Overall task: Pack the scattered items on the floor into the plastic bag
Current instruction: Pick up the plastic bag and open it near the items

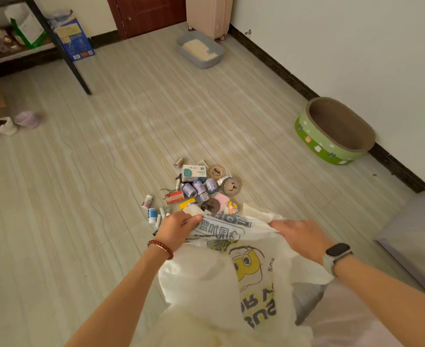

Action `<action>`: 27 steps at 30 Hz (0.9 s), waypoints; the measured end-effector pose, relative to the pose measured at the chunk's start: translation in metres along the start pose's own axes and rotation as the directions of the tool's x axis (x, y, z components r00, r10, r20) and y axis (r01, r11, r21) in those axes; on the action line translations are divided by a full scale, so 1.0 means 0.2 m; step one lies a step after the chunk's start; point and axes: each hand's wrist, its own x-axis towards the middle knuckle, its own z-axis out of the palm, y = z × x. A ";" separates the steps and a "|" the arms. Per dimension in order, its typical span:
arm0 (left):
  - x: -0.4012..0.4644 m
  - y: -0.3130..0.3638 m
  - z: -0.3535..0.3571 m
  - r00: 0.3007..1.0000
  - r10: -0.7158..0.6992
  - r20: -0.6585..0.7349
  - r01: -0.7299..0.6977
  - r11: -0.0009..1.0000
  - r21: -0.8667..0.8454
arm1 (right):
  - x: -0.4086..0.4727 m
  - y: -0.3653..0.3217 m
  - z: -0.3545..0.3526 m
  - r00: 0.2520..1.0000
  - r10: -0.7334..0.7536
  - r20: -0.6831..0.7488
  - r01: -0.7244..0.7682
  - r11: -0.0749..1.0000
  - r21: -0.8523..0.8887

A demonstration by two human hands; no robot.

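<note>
Both your hands, left hand (175, 227) and right hand (300, 236), pinch the plastic bag (221, 279) mouth; the scattered items (198, 189) lie on the floor just beyond the bag, nearer your left hand.

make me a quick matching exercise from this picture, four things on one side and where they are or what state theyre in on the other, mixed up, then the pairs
Things:
1. plastic bag
2. litter tray
3. green cat scratcher bowl
4. white and teal box

Places or states:
A. against the right wall, nothing visible inside
B. gripped at its rim by both hands
C. in the pile of small items on the floor
D. far end of the room, near the door, holding pale litter

Pairs: 1-B, 2-D, 3-A, 4-C
</note>
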 end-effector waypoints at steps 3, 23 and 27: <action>-0.01 -0.04 -0.02 0.994 0.031 -0.109 -0.015 0.989 0.146 | 0.12 -0.06 -0.02 0.971 0.238 0.016 -0.230 0.915 0.332; -0.13 -0.91 0.06 0.687 -0.664 -0.296 0.507 0.729 -0.460 | 1.05 -0.89 0.41 0.971 -0.232 -0.053 0.231 0.872 0.431; -0.01 -1.35 0.22 0.395 -0.830 -0.394 0.490 0.554 -0.673 | 1.49 -1.07 0.80 0.882 -0.463 -0.087 0.470 0.852 0.232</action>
